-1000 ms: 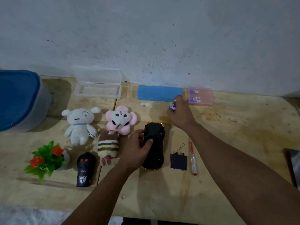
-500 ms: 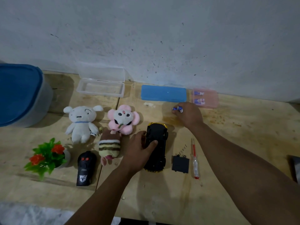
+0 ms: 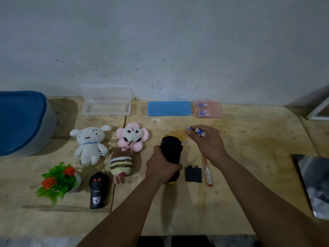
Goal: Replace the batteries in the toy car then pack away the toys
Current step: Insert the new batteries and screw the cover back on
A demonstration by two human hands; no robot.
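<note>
The toy car (image 3: 171,150) lies upside down on the wooden table (image 3: 249,148), black underside up, yellow body showing at both ends. My left hand (image 3: 161,166) grips its near half. My right hand (image 3: 207,142) hovers just right of the car's far end and holds blue batteries (image 3: 196,131) in its fingertips. The black battery cover (image 3: 193,174) lies right of the car, with a red-tipped screwdriver (image 3: 207,171) and a small spring (image 3: 195,158) beside it. A pink case (image 3: 209,110) with two batteries in it sits by the wall.
A blue case (image 3: 169,108) and an open clear box (image 3: 106,107) lie along the wall. A white plush (image 3: 89,145), pink plush (image 3: 132,138) and striped plush (image 3: 121,164) lie left of the car, with a black remote (image 3: 98,190), a plastic plant (image 3: 57,180) and a blue-lidded bin (image 3: 23,122).
My right hand has drawn back from the pink case toward the car, carrying batteries. My left hand has kept its hold on the car.
</note>
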